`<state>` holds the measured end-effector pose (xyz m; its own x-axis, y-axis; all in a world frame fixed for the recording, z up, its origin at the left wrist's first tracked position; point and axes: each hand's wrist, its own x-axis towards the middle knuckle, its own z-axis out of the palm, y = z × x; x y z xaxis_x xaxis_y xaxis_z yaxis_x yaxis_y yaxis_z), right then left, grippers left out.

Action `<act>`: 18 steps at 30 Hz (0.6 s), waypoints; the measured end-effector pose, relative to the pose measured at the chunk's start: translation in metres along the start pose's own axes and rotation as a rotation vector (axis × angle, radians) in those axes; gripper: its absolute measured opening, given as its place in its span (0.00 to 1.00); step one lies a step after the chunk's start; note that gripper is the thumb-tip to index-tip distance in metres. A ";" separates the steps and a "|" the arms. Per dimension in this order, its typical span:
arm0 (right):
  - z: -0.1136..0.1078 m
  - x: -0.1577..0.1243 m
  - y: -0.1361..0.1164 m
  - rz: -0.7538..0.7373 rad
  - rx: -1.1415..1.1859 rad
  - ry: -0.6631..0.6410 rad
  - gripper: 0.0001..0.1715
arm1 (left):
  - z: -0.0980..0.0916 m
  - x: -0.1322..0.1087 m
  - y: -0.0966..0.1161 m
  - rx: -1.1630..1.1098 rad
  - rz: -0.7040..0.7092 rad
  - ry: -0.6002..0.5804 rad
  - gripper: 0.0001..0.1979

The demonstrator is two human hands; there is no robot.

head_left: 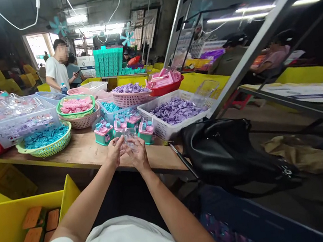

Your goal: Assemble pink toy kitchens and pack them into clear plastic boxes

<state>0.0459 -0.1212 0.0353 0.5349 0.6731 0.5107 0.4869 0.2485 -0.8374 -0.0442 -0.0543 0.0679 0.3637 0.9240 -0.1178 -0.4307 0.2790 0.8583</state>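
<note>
Both of my hands hold one clear plastic piece (129, 136) over the table's front edge. My left hand (115, 151) pinches its left side, and my right hand (137, 152) grips its right side from below. The piece is see-through, so its exact kind is hard to make out. Just beyond my fingers stand several small teal and pink toy sets: one (104, 133) is left of my hands, another (146, 131) is close to the right. Part of the group behind is hidden by my hands and the clear piece.
A white basket of purple pieces (150, 114) stands to the right, beside a black bag (220, 148). At left are a green basket with blue pieces (46, 151) and a clear bin (7, 124). A yellow box (40, 200) sits low left. A person (57, 72) stands beyond.
</note>
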 end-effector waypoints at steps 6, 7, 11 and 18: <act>0.014 0.009 -0.004 -0.239 -0.126 -0.051 0.13 | -0.042 0.021 -0.006 -0.055 0.220 0.385 0.35; 0.021 0.016 -0.011 -0.302 -0.142 -0.076 0.12 | -0.053 0.024 -0.002 -0.083 0.249 0.438 0.35; 0.084 0.061 -0.064 -0.528 -0.084 -0.246 0.09 | -0.098 0.030 0.014 -0.197 0.302 0.573 0.34; 0.297 0.160 -0.171 -0.540 0.037 -0.382 0.19 | -0.151 0.026 0.026 -0.245 0.269 0.575 0.35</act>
<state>-0.1568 0.1506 0.2026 -0.0636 0.6455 0.7611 0.5902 0.6393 -0.4929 -0.1710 0.0162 0.0119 -0.2497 0.9428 -0.2208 -0.6443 0.0085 0.7647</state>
